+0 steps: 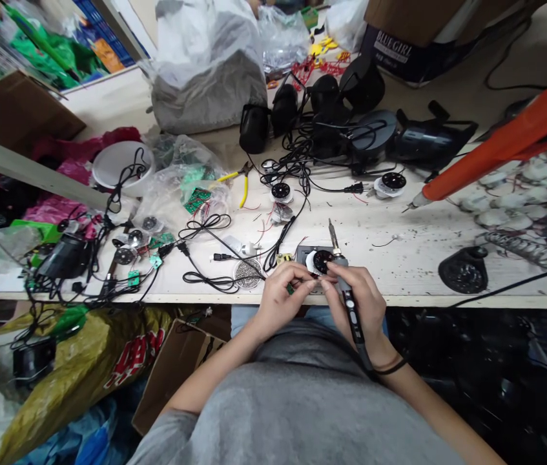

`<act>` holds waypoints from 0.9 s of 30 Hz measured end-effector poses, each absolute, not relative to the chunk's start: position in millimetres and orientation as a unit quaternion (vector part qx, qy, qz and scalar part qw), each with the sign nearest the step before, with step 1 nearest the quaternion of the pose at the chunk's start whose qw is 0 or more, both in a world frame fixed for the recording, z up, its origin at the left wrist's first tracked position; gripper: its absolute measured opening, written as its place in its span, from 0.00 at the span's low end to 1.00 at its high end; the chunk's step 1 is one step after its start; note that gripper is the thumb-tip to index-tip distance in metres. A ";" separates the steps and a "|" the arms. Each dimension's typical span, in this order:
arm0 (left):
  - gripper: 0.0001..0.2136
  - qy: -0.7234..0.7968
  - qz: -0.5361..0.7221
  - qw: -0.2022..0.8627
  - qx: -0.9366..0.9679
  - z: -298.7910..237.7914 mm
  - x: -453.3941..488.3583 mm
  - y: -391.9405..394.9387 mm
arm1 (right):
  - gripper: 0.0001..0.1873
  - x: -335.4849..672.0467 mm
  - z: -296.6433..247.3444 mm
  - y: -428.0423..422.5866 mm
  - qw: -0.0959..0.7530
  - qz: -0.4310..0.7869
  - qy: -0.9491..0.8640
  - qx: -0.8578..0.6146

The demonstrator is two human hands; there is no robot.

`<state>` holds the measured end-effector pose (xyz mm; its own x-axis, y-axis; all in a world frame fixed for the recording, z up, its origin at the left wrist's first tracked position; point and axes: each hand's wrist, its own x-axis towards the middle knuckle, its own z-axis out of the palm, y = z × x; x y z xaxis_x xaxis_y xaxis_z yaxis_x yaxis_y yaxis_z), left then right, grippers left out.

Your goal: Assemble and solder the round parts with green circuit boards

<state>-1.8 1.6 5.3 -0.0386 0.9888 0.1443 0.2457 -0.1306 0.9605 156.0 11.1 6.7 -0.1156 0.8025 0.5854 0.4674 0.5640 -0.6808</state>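
My left hand is closed at the near edge of the workbench, pinching a small green circuit piece next to a round black and white part. My right hand is closed round a soldering iron. The iron's tip points up and away, past the round part. Its black cable runs back along my right wrist. Both hands meet over a small grey pad just in front of my body.
Black cables, plugs and small green boards lie left of my hands beside a round wire-wool tip cleaner. Yellow cutters, black lamp housings and plastic bags sit further back. An orange electric screwdriver hangs at right over white round parts.
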 end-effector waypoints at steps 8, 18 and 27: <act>0.05 0.598 0.505 0.424 0.455 7.6 9.1 3.6 | 0.23 165.4 6.2 7.0 0.497 0.153 -0.734 -0.436; 0.05 0.634 0.519 0.416 0.394 9.3 17.1 8.9 | 0.22 200.6 24.9 -12.3 0.488 0.225 -0.755 -0.376; 0.05 0.635 0.507 0.426 0.397 6.8 15.9 9.1 | 0.21 215.3 40.9 -20.5 0.466 0.305 -0.758 -0.341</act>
<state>15.9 9.1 6.8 -0.3223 0.9363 -0.1392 0.0718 0.1708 0.9827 215.3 -20.5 40.9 -0.3339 0.8002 0.4982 0.2317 0.5820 -0.7795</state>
